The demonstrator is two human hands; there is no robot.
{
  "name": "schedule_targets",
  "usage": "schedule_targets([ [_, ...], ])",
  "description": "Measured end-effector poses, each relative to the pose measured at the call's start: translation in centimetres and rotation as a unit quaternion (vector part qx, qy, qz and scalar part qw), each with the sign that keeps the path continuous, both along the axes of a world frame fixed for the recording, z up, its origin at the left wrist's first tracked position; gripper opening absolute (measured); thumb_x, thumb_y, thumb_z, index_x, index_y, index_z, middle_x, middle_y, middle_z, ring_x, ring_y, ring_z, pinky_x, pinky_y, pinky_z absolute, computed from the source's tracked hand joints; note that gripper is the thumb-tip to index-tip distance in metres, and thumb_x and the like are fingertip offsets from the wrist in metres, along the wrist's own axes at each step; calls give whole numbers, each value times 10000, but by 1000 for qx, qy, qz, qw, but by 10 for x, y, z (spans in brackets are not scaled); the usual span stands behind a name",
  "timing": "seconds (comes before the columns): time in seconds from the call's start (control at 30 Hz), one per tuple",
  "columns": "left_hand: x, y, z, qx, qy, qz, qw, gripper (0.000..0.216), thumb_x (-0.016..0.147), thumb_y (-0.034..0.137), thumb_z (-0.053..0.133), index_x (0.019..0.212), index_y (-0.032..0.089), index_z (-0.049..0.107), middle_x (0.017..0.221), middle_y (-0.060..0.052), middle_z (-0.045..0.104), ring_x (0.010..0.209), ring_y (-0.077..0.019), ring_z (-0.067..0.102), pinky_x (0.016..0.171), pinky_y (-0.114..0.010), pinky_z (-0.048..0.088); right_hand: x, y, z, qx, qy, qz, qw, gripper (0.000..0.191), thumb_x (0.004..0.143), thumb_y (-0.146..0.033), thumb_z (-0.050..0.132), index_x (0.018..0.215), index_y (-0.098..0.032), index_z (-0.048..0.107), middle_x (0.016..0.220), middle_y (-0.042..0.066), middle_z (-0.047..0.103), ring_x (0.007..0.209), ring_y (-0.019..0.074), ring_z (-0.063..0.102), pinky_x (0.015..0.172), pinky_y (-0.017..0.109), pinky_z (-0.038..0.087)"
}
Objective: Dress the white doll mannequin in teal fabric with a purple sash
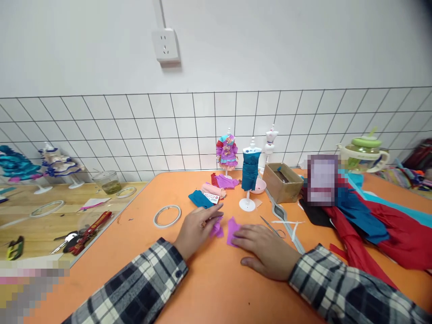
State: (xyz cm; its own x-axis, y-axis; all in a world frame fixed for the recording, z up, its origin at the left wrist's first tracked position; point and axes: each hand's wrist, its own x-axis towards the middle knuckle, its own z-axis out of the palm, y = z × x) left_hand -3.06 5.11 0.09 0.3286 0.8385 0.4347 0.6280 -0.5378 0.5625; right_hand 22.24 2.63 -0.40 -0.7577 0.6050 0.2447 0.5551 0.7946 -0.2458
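Observation:
My left hand is over the orange table with its index finger stretched out. Its other fingers are curled onto a small crumpled piece of purple fabric. Just to the right lies a second, flatter piece of purple fabric. The fingertips of my right hand rest on its edge, with the fingers laid out flat and the thumb apart. Behind the hands stands a small white dress form wrapped in teal cloth. Folded teal fabric lies beyond my left hand.
A roll of white tape lies left of my left hand. Tweezers, white strips and a grey zipper-like strip lie near my right hand. A cardboard box, red fabric and a green-lidded jug stand or lie rightward.

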Motion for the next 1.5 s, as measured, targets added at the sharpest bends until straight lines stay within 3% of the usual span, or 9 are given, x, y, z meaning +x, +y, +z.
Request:
schedule_targets([
  [0.1,-33,6,6,34,193,-90,976,338,950,238,476,1238,268,648,1109,-64,725,1137,-250,577,961,-381,441,2,2,-6,-8,-18,-42,999,327,921,-410,533,1169,-233,651,1325,104,584,1193,297,511,985,492,397],
  [0.27,-92,10,14,51,291,5,955,514,949,229,410,1461,275,401,1531,-84,399,1335,-310,380,1061,-489,349,17,10,-8,30,14,-131,991,175,909,-279,525,923,-188,674,1451,117,446,1181,291,508,929,463,449],
  [0.5,-134,17,29,-64,359,132,922,404,873,537,509,1017,200,681,1066,-109,696,1027,-298,586,923,-427,372,17,13,-3,-9,-12,-125,992,168,915,-232,495,951,-174,649,1097,111,627,1002,257,552,847,428,471],
  [0.73,-125,16,25,-109,291,104,945,324,892,473,497,978,226,688,907,-36,733,799,-215,645,730,-302,427,21,16,-6,-29,11,-136,990,188,912,-259,511,998,-191,664,1230,117,567,1099,264,543,904,428,457],
  [0.87,-122,11,31,85,108,216,967,314,908,430,512,1004,181,677,947,-65,717,838,-204,650,740,-287,479,22,15,-7,-49,15,-144,988,151,905,-262,529,971,-202,650,1252,102,562,1116,258,554,893,414,477],
  [0.93,-110,4,34,180,117,131,968,247,922,370,534,999,190,685,907,-57,706,837,-186,650,769,-280,485,21,16,-7,-51,14,-148,988,133,909,-262,530,936,-206,647,1254,93,563,1112,255,562,881,410,485],
  [1.07,-80,-5,31,134,305,-104,937,247,966,285,479,1091,281,691,974,-32,710,875,-175,661,770,-275,492,22,17,-7,-49,17,-151,987,129,911,-267,537,900,-225,658,1283,70,548,1113,249,567,881,406,479],
  [1.3,-73,-4,14,173,291,-72,938,337,941,263,520,1271,226,572,1083,-96,661,955,-213,639,786,-308,520,29,19,-5,-6,113,-170,979,234,848,-191,556,1081,-183,547,1119,92,617,1008,228,577,892,379,460],
  [1.5,-15,-19,3,213,166,-183,945,382,907,219,582,1285,226,532,987,-83,634,882,-194,609,783,-319,519,17,40,-7,24,118,-259,958,350,901,-335,536,1201,-163,587,1152,128,639,1072,290,556,922,433,412],
])
